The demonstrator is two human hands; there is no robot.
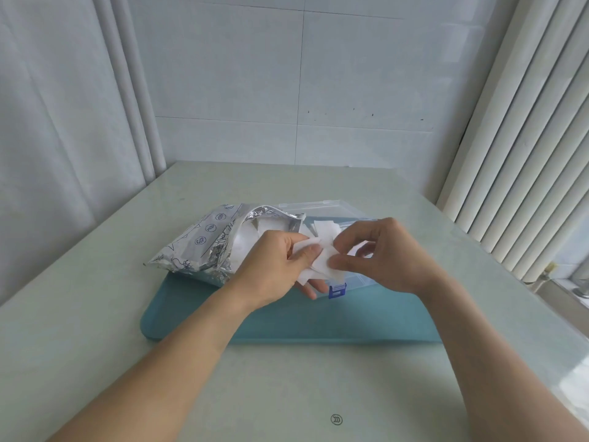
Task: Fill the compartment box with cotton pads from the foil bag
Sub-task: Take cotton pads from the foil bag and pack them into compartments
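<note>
A silver foil bag (204, 240) lies open on the left of a teal mat, white pads showing in its mouth. Right of it sits a clear compartment box (353, 279) with a blue latch (337, 290) and its lid (315, 205) tipped back. More white pads (325, 229) stick up from the box behind my hands. My left hand (277, 266) grips a small stack of cotton pads (318, 266) over the box's front edge. My right hand (379, 253) pinches the same stack from the right with thumb and fingertips. The box's compartments are mostly hidden.
The teal mat (287, 320) lies on a pale green tabletop (95, 314). Tiled wall stands behind, white curtain at left, vertical blinds (526, 154) at right. A round logo mark (336, 419) is printed on the table near its front.
</note>
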